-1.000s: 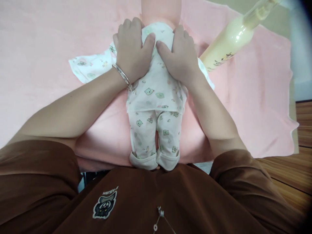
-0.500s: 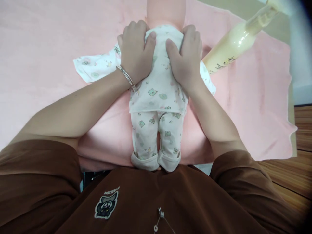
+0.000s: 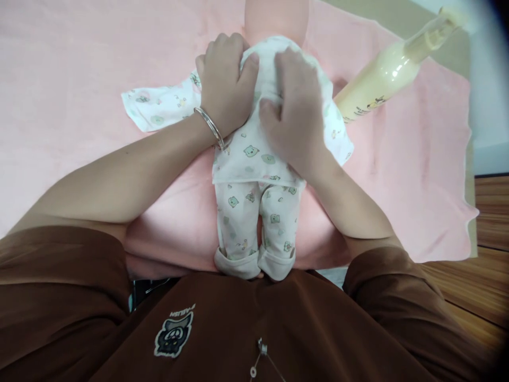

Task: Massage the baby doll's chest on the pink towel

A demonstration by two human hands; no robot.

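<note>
A baby doll in a white printed top and matching pants lies with its back up and its bald head pointing away from me. My left hand is wrapped around the doll's left-side shoulder, thumb on its back and fingers hidden over the far side. On the right half of the back rests my right hand, slightly blurred, its fingers stretched out and thumb apart. The doll's sleeves spread out to both sides. Its face and the ends of its arms cannot be seen.
Under the doll spreads a pink cloth. A pale yellow pump bottle is at the upper right, close to the doll's right-side sleeve. Wooden flooring shows beyond the cloth's right edge.
My right hand has let go of the right-side shoulder and moved inward onto the doll's back, fingers now extended. The left hand keeps its hold.
</note>
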